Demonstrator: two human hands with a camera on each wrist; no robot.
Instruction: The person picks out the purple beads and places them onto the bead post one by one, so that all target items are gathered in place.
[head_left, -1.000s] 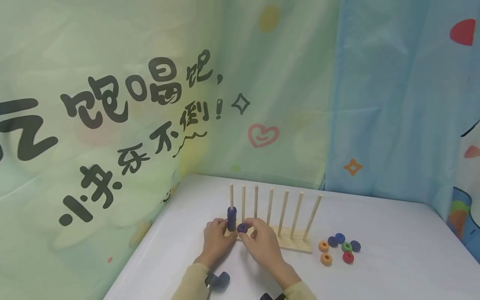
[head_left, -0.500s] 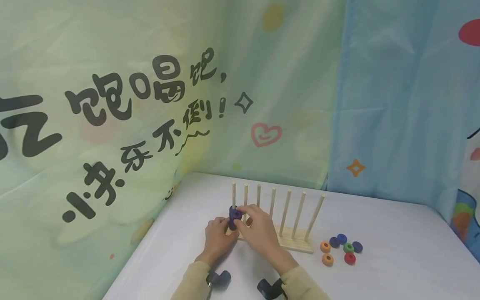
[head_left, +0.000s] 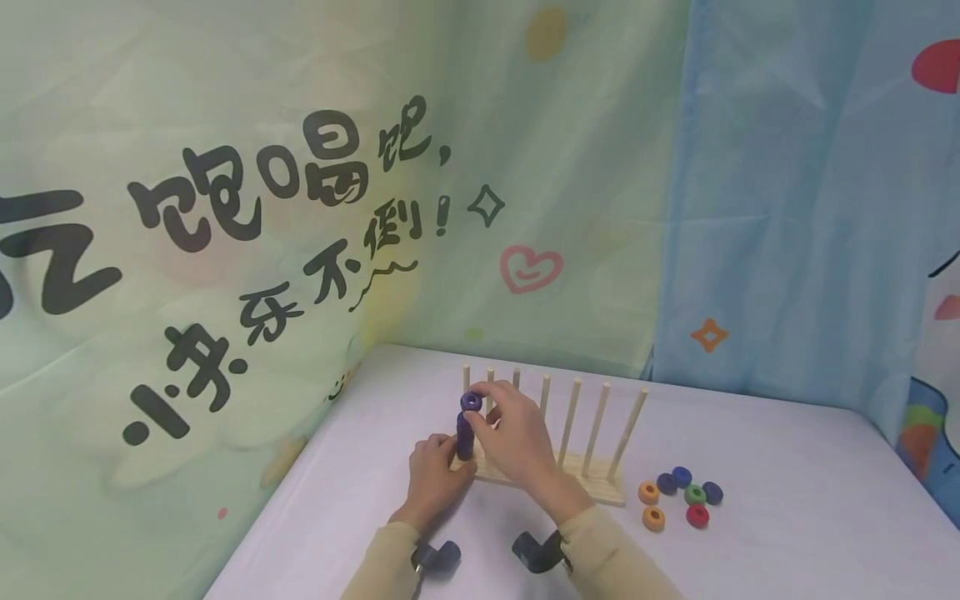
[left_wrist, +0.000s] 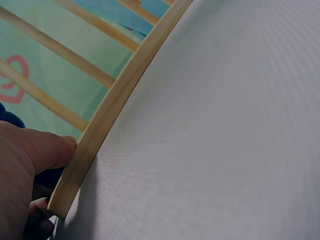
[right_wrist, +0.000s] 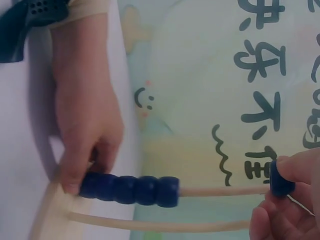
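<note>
My left hand [head_left: 437, 479] grips the left end of a wooden peg rack's base [left_wrist: 112, 102]. Its thumb [left_wrist: 52, 150] lies on the base's edge, and other fingers show at the end. My right hand [head_left: 519, 435] pinches a dark blue ring bead [head_left: 471, 402] between thumb and fingers, near the top of the leftmost peg [right_wrist: 220, 191]. The bead's hole faces the head camera; whether the peg enters it cannot be told. Lower on that peg sits a stack of several dark blue beads [right_wrist: 130, 189], reaching down to the base beside my left hand.
Several upright pegs without beads, such as the rightmost peg [head_left: 628, 433], stand along the rack. Right of it lie loose beads: orange [head_left: 653, 518], red [head_left: 697, 516], green [head_left: 695, 495] and blue [head_left: 681, 477]. Printed cloth [head_left: 585, 208] hangs behind the white table [head_left: 787, 517].
My right hand has lifted the blue bead from low beside the stack to near the top of the leftmost peg. My left hand stays on the base's left end.
</note>
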